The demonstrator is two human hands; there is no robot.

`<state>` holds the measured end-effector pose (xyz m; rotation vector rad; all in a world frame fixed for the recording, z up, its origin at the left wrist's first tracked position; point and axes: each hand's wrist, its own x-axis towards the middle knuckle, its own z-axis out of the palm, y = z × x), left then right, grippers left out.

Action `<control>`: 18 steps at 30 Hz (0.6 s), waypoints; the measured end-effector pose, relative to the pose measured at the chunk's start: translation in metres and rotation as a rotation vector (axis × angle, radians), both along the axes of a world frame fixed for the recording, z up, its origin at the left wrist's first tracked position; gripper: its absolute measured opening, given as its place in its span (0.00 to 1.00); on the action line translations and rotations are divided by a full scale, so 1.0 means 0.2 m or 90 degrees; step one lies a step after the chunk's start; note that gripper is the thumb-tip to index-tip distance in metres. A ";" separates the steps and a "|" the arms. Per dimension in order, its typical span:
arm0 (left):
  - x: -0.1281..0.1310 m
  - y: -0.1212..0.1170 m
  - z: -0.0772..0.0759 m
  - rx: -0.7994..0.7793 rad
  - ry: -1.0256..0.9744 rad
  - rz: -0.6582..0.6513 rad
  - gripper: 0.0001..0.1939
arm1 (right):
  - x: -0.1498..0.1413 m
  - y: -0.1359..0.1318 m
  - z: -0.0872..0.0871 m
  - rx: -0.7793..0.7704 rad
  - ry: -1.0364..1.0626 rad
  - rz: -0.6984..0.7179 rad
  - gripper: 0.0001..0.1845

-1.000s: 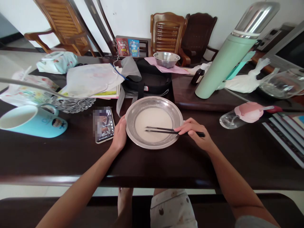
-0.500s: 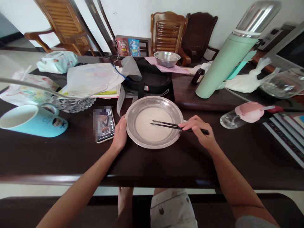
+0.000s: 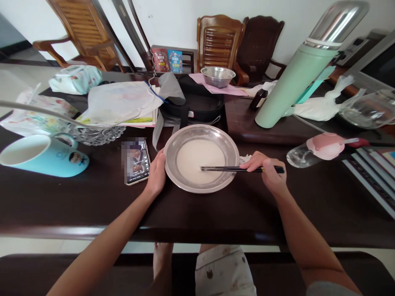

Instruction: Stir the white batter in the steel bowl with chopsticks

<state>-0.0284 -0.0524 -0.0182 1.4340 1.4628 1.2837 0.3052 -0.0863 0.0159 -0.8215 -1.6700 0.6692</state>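
A wide stainless-steel bowl (image 3: pixel 202 188) rests on the dark table in front of me, part filled with a smooth, off-white liquid (image 3: pixel 197 156). My left hand (image 3: pixel 157 173) grips the bowl's left side, its fingers against the outer wall. In my right hand (image 3: pixel 268 170) is a pair of black chopsticks (image 3: pixel 228 169), held nearly level from the right. Their tips touch the liquid near the middle of the bowl. The two sticks lie close together. A scrap of crumpled white tissue (image 3: pixel 245 158) shows between the bowl and my right fingers.
Left of the bowl lies a phone (image 3: pixel 138 162), with a light-blue mug (image 3: pixel 46 156) and a glass dish (image 3: pixel 95 135) beyond. A black bag (image 3: pixel 193 107) and small metal bowl (image 3: pixel 217 77) stand behind. To the right are a green thermos (image 3: pixel 296 82), a pink-lidded cup (image 3: pixel 324 147) and books (image 3: pixel 373 176).
My right hand has moved slightly right and down. The chopsticks have swung level and closed together, their tips now lower in the bowl. My left hand stays on the bowl.
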 end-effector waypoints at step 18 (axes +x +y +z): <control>-0.01 0.00 -0.01 0.001 -0.003 0.000 0.33 | -0.03 0.00 0.01 -0.046 -0.099 0.046 0.19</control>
